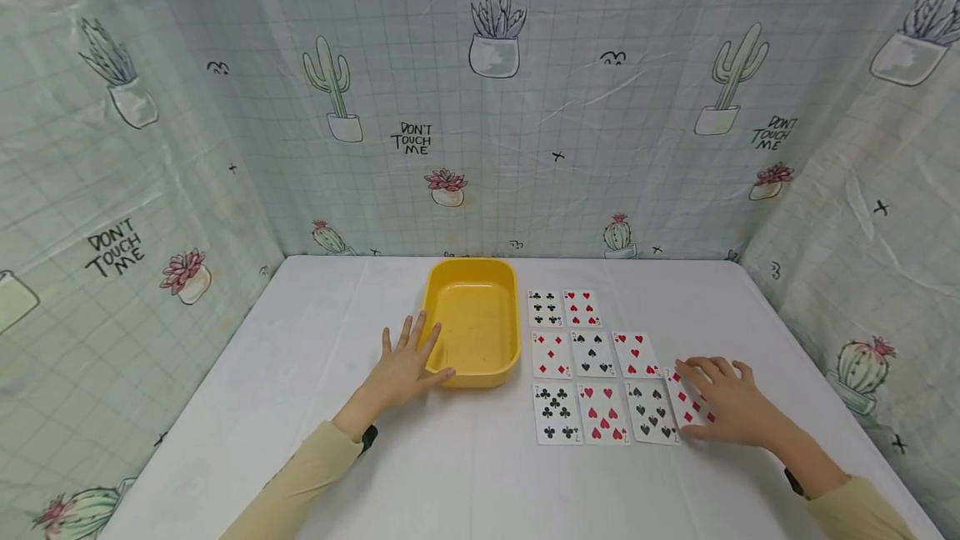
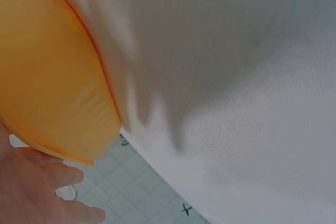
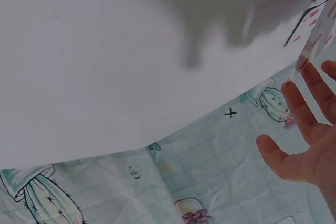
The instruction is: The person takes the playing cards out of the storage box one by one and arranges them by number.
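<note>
My right hand (image 1: pixel 731 407) holds a seven of diamonds playing card (image 1: pixel 684 401) by its edges, at the right end of the nearest row of cards. In the right wrist view, two fingertips meet the edge of that tilted card (image 3: pixel 316 38). Next to it lies the seven of spades (image 1: pixel 652 412), followed leftward by the seven of hearts (image 1: pixel 603 413) and seven of clubs (image 1: pixel 557 413). My left hand (image 1: pixel 401 372), fingers spread, rests at the left rim of a yellow tray (image 1: pixel 512 319); exact contact is hard to tell.
Behind the sevens, fives of diamonds (image 1: pixel 552 355), spades (image 1: pixel 594 354) and hearts (image 1: pixel 636 355) form a middle row. The farthest row has sixes of clubs (image 1: pixel 545 308) and hearts (image 1: pixel 582 308). A patterned curtain (image 1: pixel 480 123) encloses the white table (image 1: pixel 480 473) behind and at both sides.
</note>
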{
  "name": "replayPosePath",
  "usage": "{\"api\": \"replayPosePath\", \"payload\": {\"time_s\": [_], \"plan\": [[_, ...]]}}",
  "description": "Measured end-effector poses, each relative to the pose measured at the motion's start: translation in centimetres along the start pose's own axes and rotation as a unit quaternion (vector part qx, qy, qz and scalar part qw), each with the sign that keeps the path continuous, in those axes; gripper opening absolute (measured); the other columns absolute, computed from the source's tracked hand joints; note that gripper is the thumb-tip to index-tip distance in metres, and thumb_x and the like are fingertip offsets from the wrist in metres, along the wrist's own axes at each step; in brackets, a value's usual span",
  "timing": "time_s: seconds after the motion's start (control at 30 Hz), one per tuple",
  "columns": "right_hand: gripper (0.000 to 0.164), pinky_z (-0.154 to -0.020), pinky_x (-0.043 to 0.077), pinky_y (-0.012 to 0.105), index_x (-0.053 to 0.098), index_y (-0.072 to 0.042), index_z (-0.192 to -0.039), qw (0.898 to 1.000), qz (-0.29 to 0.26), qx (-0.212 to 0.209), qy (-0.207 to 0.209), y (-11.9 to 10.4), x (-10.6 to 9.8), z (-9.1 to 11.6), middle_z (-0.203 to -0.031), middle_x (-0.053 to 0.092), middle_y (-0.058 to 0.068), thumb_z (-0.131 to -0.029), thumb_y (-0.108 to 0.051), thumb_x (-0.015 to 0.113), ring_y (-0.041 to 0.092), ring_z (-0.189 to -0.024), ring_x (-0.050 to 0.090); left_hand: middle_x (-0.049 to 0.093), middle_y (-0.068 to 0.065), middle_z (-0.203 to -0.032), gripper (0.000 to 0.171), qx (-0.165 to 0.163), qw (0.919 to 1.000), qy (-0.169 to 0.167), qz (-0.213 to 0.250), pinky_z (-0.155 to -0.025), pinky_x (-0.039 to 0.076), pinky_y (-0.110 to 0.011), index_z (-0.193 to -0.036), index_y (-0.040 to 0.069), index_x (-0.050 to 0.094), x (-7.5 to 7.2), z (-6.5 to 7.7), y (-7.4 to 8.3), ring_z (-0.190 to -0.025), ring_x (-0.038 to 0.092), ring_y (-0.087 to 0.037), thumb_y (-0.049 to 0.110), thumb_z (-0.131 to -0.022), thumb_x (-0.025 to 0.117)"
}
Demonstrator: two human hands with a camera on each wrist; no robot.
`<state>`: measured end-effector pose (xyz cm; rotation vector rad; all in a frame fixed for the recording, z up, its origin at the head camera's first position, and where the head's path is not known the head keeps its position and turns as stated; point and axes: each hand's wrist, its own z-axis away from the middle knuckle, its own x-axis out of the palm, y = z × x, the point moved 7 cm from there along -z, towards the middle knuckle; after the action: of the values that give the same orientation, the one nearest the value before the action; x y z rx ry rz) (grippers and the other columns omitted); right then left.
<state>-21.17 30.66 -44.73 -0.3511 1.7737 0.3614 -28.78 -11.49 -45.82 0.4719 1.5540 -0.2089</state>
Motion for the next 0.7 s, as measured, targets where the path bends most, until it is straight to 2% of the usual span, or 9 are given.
{"api": "replayPosePath", "payload": {"time_s": [0.13, 0.33, 0.7], "plan": [[0.087, -0.084, 0.026, 0.062, 0.049, -0.002, -0.122, 0.999, -0.003, 0.020, -0.027, 0.7, 0.6, 0.5, -0.117, 0.049, 0.014, -0.055, -0.049, 0.076, 0.031, -0.103, 0.042, 0.003, -0.019, -0.150, 0.083, 0.001, 1.0000, 0.004, -0.001, -0.101, 0.006, -0.067, -0.144, 0.013, 0.017, 0.0, 0.0, -0.1, -0.137, 0.005, -0.040, 0.066, -0.083, 0.035], [0.086, -0.084, 0.025, 0.061, 0.049, -0.002, -0.123, 0.998, -0.010, 0.032, -0.043, 1.2, 1.4, 1.0, -0.119, 0.050, 0.014, -0.056, -0.051, 0.075, 0.032, -0.106, 0.043, 0.008, -0.021, -0.149, 0.084, 0.004, 0.9999, 0.013, 0.004, -0.100, 0.006, -0.068, -0.142, 0.011, 0.022, 0.0, 0.1, 0.0, -0.136, 0.010, -0.042, 0.068, -0.082, 0.035], [0.084, -0.084, 0.027, 0.062, 0.050, -0.003, -0.123, 0.998, -0.021, 0.039, -0.053, 1.3, 2.3, 1.2, -0.118, 0.051, 0.013, -0.057, -0.048, 0.075, 0.030, -0.106, 0.044, 0.003, -0.017, -0.150, 0.083, -0.004, 1.0000, 0.004, 0.002, -0.101, 0.004, -0.067, -0.144, 0.013, 0.017, 0.0, 0.1, -0.1, -0.137, 0.003, -0.039, 0.067, -0.082, 0.035]]}}
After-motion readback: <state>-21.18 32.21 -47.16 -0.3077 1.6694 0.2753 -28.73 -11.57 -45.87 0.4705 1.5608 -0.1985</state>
